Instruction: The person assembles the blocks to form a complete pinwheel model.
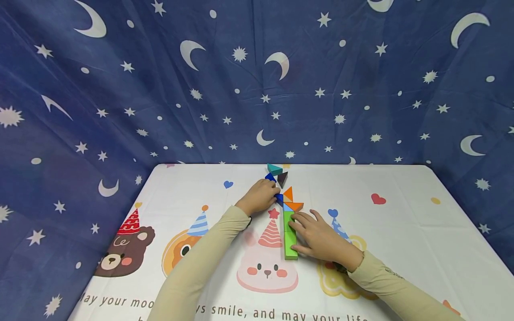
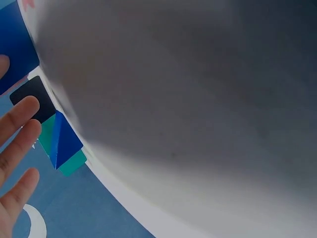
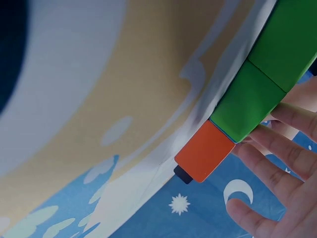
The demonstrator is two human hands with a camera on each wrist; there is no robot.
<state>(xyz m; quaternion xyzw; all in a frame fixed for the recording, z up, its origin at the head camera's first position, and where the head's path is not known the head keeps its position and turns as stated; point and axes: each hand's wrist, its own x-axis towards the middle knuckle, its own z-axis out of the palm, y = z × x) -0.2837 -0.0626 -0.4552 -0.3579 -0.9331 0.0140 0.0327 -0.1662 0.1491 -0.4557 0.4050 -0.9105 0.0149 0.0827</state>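
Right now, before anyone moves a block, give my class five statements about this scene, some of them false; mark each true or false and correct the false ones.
1. Two green blocks lie end to end. True.
2. A teal triangular block lies nearer the backdrop than the green blocks do. True.
3. The left grip is beside the green blocks. False: the right grip is.
4. The backdrop shows red moons. False: its moons are white.
5. Both sleeves are cream. True.

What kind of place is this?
Probably a children's play table, likely indoors: there are colorful blocks, a white tablecloth printed with cartoon animals in party hats, and a blue cloth backdrop with moons and stars.
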